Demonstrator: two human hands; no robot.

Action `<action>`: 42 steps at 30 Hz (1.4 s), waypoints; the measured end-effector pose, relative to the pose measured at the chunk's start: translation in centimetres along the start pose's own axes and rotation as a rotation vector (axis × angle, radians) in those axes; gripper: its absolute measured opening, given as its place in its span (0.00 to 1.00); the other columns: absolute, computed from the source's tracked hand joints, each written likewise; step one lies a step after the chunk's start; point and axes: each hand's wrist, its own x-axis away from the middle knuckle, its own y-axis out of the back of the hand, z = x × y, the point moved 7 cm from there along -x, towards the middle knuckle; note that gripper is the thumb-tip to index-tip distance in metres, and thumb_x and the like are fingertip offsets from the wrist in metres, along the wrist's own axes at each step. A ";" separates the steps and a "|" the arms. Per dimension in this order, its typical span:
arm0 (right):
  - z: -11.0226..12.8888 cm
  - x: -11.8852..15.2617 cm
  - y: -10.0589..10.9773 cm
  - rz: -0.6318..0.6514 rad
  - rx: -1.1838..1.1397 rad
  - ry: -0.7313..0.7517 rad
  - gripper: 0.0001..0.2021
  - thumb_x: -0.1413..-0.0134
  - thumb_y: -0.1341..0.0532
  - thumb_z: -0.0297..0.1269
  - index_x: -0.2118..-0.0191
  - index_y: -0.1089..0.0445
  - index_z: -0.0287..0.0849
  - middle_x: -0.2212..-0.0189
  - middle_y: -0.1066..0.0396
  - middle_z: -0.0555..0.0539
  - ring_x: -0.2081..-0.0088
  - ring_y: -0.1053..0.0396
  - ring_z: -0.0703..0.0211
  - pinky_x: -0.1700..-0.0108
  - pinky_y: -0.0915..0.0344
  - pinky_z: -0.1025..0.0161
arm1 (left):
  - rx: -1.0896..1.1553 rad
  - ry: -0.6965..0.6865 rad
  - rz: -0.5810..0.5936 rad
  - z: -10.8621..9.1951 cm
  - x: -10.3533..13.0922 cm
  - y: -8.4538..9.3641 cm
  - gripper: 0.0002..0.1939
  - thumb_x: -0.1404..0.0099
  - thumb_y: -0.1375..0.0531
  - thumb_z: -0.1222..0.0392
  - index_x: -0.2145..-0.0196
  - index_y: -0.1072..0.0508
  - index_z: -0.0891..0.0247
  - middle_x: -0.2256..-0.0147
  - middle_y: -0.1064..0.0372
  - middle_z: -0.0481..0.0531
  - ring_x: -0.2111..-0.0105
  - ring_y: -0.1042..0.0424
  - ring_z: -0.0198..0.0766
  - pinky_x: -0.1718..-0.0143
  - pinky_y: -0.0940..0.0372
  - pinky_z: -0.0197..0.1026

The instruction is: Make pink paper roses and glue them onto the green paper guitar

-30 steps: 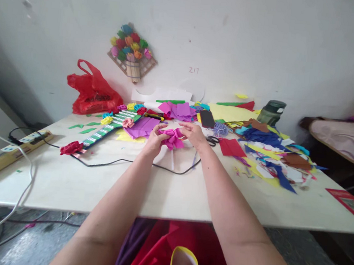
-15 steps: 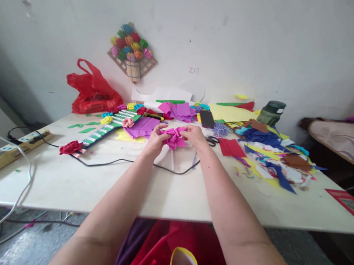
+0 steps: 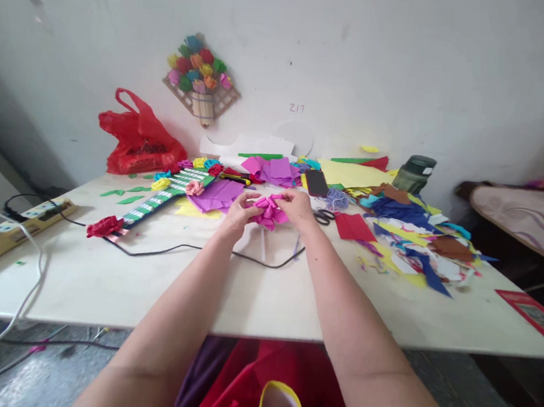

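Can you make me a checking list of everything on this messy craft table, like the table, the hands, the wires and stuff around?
Surface: pale table, bare near the front edge, crowded at the back.
Job's things: magenta paper flower, held above the table between both hands.
Clutter: paper scraps, purple paper sheets, scissors, phone, green striped board with paper roses, red plastic bag, dark green bottle.
Grips: left hand and right hand both pinch the flower.
Cables: black cable runs across the table; power strip at the left edge.
Surroundings: white wall with paper flower bouquet; bed at right.
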 end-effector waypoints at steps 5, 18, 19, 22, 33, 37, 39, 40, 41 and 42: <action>0.1 0.0 0.0 -0.012 0.015 0.017 0.05 0.59 0.36 0.35 0.74 0.24 0.40 0.77 0.26 0.49 0.71 0.31 0.60 0.68 0.36 0.65 | -0.068 0.001 0.034 -0.3 0.1 -0.2 0.29 0.61 0.34 0.63 0.58 0.34 0.63 0.73 0.30 0.46 0.77 0.32 0.33 0.71 0.37 0.39; 0.7 0.3 -0.2 0.037 -0.072 0.048 0.05 0.58 0.36 0.34 0.72 0.24 0.40 0.74 0.25 0.48 0.70 0.30 0.60 0.65 0.35 0.64 | -0.106 -0.086 0.220 -1.3 0.8 -1.6 0.31 0.58 0.34 0.64 0.54 0.36 0.65 0.77 0.36 0.42 0.78 0.37 0.30 0.75 0.41 0.34; 0.7 0.3 -0.2 0.035 -0.074 0.047 0.05 0.58 0.36 0.34 0.72 0.24 0.40 0.74 0.25 0.48 0.70 0.30 0.60 0.65 0.35 0.64 | -0.107 -0.093 0.222 -1.4 0.8 -1.6 0.31 0.58 0.34 0.64 0.54 0.35 0.65 0.78 0.37 0.42 0.79 0.37 0.30 0.75 0.42 0.34; 0.9 0.4 -0.2 0.042 -0.091 0.036 0.04 0.58 0.36 0.32 0.73 0.24 0.40 0.75 0.25 0.48 0.71 0.31 0.61 0.66 0.35 0.65 | -0.120 -0.097 0.230 -1.4 0.9 -1.8 0.31 0.58 0.34 0.65 0.54 0.35 0.64 0.78 0.38 0.41 0.79 0.38 0.29 0.76 0.43 0.33; 1.4 0.8 -0.5 0.087 -0.179 0.036 0.04 0.60 0.37 0.34 0.75 0.28 0.39 0.77 0.29 0.50 0.74 0.34 0.63 0.67 0.37 0.65 | -0.167 -0.096 0.300 -1.6 1.3 -2.2 0.29 0.53 0.36 0.63 0.52 0.37 0.63 0.75 0.36 0.43 0.76 0.36 0.30 0.74 0.42 0.34; 1.3 0.9 -0.5 0.080 -0.248 -0.022 0.09 0.61 0.37 0.33 0.69 0.31 0.40 0.78 0.31 0.53 0.74 0.33 0.64 0.68 0.37 0.66 | -0.128 -0.090 0.282 -1.5 1.1 -1.8 0.29 0.54 0.37 0.63 0.52 0.36 0.61 0.75 0.36 0.43 0.77 0.36 0.30 0.76 0.43 0.33; 1.2 1.0 -0.4 0.070 -0.243 -0.032 0.13 0.61 0.37 0.32 0.64 0.33 0.40 0.81 0.34 0.56 0.76 0.35 0.65 0.69 0.38 0.66 | -0.111 -0.086 0.300 -1.2 1.0 -1.7 0.27 0.54 0.38 0.64 0.53 0.36 0.60 0.75 0.36 0.43 0.78 0.36 0.30 0.76 0.44 0.33; 1.2 1.0 -0.4 0.067 -0.232 -0.024 0.15 0.61 0.38 0.32 0.62 0.33 0.40 0.82 0.35 0.57 0.77 0.37 0.65 0.70 0.38 0.66 | -0.104 -0.079 0.310 -1.1 0.9 -1.7 0.26 0.54 0.38 0.64 0.55 0.35 0.60 0.76 0.36 0.43 0.79 0.37 0.30 0.77 0.44 0.33; 1.2 1.0 -0.4 0.066 -0.220 -0.013 0.16 0.61 0.38 0.31 0.60 0.34 0.40 0.82 0.36 0.58 0.78 0.38 0.66 0.70 0.39 0.67 | -0.096 -0.068 0.319 -0.9 0.9 -1.7 0.23 0.53 0.39 0.64 0.56 0.34 0.60 0.76 0.36 0.43 0.79 0.37 0.30 0.78 0.44 0.33; 1.2 1.0 -0.4 0.065 -0.210 -0.001 0.17 0.60 0.39 0.30 0.59 0.34 0.40 0.82 0.36 0.58 0.78 0.38 0.66 0.70 0.39 0.67 | -0.086 -0.055 0.320 -0.7 0.8 -1.7 0.21 0.53 0.39 0.64 0.58 0.33 0.61 0.77 0.37 0.43 0.80 0.38 0.29 0.79 0.45 0.32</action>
